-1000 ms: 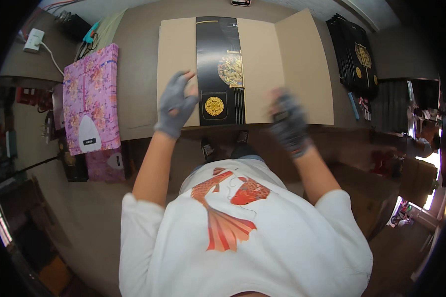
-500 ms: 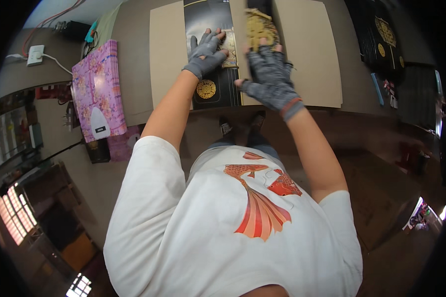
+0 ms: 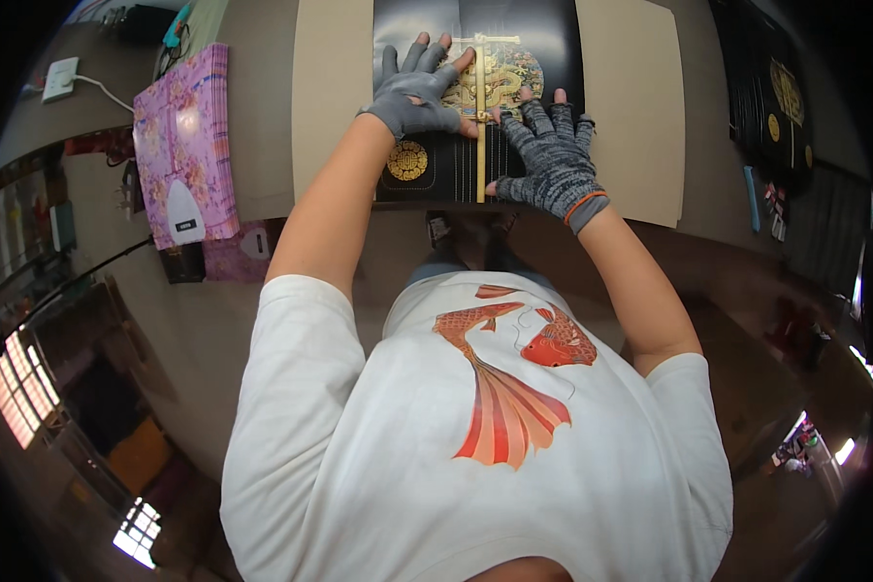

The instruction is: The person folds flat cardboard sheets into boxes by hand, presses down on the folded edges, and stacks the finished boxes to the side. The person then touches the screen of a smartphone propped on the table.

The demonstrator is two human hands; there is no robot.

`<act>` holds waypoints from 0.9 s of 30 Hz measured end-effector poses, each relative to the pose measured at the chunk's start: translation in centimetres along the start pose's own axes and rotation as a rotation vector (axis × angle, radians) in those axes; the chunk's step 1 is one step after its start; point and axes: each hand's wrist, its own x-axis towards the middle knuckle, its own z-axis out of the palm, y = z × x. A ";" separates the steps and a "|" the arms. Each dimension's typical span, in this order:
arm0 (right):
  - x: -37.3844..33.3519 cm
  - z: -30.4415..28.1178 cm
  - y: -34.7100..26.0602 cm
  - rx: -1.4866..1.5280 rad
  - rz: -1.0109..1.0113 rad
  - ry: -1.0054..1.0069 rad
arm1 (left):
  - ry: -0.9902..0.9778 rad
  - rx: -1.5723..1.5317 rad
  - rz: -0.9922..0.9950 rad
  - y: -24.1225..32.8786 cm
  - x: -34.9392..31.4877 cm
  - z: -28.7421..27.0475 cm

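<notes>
A glossy black printed sheet lies over tan cardboard, its two halves meeting at a gold strip down the middle. A round gold dragon picture spans the seam. My left hand, in a grey fingerless glove, presses flat on the left half with its fingers spread, covering part of the picture. On the right half rests my right hand, in a mottled dark grey glove, fingers spread and thumb near the strip. Neither hand grips anything.
To the left lies a stack of purple flowered packaging, beyond it a white socket block with a cable. More black and gold printed pieces lie at the right. A light blue tool-like strip sits near them.
The right half of the black sheet, narrow and blurred under my right hand before, now lies flat and meets the left half. My left hand has stayed on the left half.
</notes>
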 end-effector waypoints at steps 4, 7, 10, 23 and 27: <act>0.2 0.4 0.5 -0.045 0.032 -0.004 | -0.039 0.039 0.002 -0.1 0.0 0.0; 0.5 0.2 0.5 -0.040 0.039 0.007 | -0.036 0.033 0.004 -0.2 0.1 0.1; 1.0 0.9 0.4 -0.056 0.059 0.064 | -0.038 0.032 0.004 0.0 0.2 0.1; 4.7 4.4 0.6 0.106 -0.256 0.305 | -0.232 0.149 0.025 3.1 1.3 -4.0; 9.7 4.0 5.1 -0.041 -0.109 0.526 | -0.214 0.166 0.033 3.6 1.7 -4.3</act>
